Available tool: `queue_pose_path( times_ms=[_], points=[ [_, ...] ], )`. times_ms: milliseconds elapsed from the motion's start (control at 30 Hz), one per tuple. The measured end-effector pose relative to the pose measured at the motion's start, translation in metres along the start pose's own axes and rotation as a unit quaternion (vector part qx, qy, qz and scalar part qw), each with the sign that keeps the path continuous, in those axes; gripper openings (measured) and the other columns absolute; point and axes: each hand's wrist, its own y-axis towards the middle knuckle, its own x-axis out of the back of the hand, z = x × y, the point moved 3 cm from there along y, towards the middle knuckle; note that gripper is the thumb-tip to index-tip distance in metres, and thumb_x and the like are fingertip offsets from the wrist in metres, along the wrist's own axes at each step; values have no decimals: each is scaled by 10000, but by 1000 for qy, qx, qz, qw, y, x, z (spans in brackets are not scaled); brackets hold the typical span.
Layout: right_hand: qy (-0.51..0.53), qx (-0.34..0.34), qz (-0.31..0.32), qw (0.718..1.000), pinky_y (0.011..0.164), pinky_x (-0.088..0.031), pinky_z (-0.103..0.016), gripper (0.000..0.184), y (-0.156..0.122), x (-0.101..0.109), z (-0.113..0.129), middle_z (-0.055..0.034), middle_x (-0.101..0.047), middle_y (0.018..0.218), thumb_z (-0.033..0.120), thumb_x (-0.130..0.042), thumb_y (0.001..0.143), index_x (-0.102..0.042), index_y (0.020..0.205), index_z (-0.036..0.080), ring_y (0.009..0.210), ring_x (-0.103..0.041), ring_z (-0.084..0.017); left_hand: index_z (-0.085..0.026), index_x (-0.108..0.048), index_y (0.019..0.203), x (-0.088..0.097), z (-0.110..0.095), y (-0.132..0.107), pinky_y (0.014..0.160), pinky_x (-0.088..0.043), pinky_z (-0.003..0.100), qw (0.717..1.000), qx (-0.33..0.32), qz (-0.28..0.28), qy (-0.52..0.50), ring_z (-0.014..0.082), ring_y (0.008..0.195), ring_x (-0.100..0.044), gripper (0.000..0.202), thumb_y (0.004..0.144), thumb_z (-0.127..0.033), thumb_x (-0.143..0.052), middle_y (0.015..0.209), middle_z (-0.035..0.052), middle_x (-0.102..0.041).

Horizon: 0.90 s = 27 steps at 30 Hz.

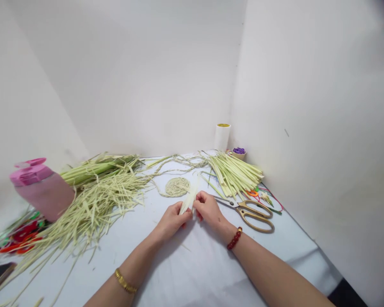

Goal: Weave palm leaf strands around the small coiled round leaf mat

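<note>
My left hand [173,220] and my right hand [208,209] meet at the middle of the table, both pinched on one pale green leaf strip [190,195] that points away from me. The fingers of each hand are closed on its near end. Just beyond the strip lies a small round coiled mat of braided leaf [177,186], with a braided tail running off toward the back. Gold-handled scissors [251,212] lie flat on the table to the right of my right hand.
A heap of shredded leaf strips [92,204] and green stalks covers the left side, next to a pink bottle [41,187]. A cut strip bundle [233,172], a white roll [222,136] and a small bowl of purple bits [239,152] sit by the corner walls.
</note>
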Motion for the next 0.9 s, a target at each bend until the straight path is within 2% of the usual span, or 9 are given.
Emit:
queue_pose_path(
  times_ms=[200,267,467,633,733,900],
  points=[
    [68,-16,76,995,336,-328,-151,78,1,-3,4,71,-498,472,173,-496,614,-495,691,174,352,-409,-54,-165,-525,734,1,2,2,476,-278,209,1000,-8,-17,-13,75,476,-392,204,711,-343,-622,565,-44,-477],
    [77,-18,84,993,339,-343,-157,79,1,-4,4,67,-510,475,183,-507,619,-496,696,175,358,-423,-60,-160,-538,744,1,2,2,477,-283,209,1000,-9,-14,-21,77,479,-403,210,706,-345,-630,575,-39,-487],
    [103,-33,82,991,338,-322,-157,96,-1,-6,3,83,-484,416,172,-503,614,-480,707,182,325,-384,-58,-156,-546,742,-3,-2,0,480,-298,206,999,9,-14,-47,72,486,-405,177,684,-298,-635,628,-18,-551],
    [123,-29,78,989,314,-279,-158,105,-2,-6,1,101,-452,399,169,-469,625,-450,725,197,297,-341,-57,-159,-546,717,-8,-9,-4,474,-300,204,996,11,-17,-81,72,479,-408,197,675,-319,-653,621,-13,-564],
    [102,-8,75,992,305,-276,-160,95,0,-6,0,104,-462,403,186,-480,644,-442,729,201,287,-352,-59,-162,-541,716,-9,-12,-6,466,-292,207,995,15,-28,-89,72,468,-398,203,670,-322,-656,596,-16,-556],
    [39,9,33,999,309,-311,-159,105,4,-5,-5,102,-477,432,223,-508,654,-430,722,204,303,-406,-65,-171,-530,725,-6,-7,-3,460,-290,208,994,20,-43,-96,77,464,-411,166,669,-285,-637,575,-25,-535]
  ],
)
